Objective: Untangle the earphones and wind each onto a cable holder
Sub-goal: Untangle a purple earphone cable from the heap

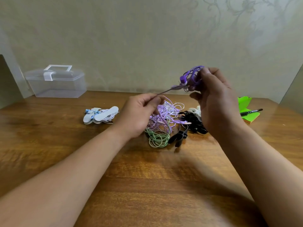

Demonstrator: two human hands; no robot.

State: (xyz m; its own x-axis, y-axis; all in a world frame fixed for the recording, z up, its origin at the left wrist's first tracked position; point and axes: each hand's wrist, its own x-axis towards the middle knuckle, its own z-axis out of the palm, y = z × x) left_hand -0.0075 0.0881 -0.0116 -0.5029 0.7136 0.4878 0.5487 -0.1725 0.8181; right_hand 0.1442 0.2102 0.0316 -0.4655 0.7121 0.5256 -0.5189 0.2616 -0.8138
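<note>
Two forearms [68, 174] are stretched low over the table [147, 194], nearest the lens. A purple earphone [191, 76] is held up above the table in the right hand [216, 102], whose fingers [205, 72] and thumb are curled round its looped cord. A purple bud [183, 78] with a pale tip is seen at the left edge of the loops. From the loops one strand [165, 92] is drawn taut, down and left, to the left hand [139, 115], where it is pinched between thumb and curled fingers. Whether a holder lies inside the loops cannot be told, as that part is blurred and perhaps covered by the fingers.

Below and between the hands a tangle [165, 114] of lilac and white cords is spread on the table. A green earphone [158, 139] is coiled at its near edge, touching it. Just right of that coil a black holder [177, 136] is laid flat. Behind it a black heap [194, 122] of holders is partly hidden by the right hand, with a white holder [195, 110] at its far side. Well to the left, wound earphones [107, 118] on pale holders [106, 112] are set down together. Farther back on the left a clear box [55, 84] with a lid is placed against the wall [147, 38]. At the right edge green notes [244, 104] are seen, with a marker [251, 111] laid across them.
</note>
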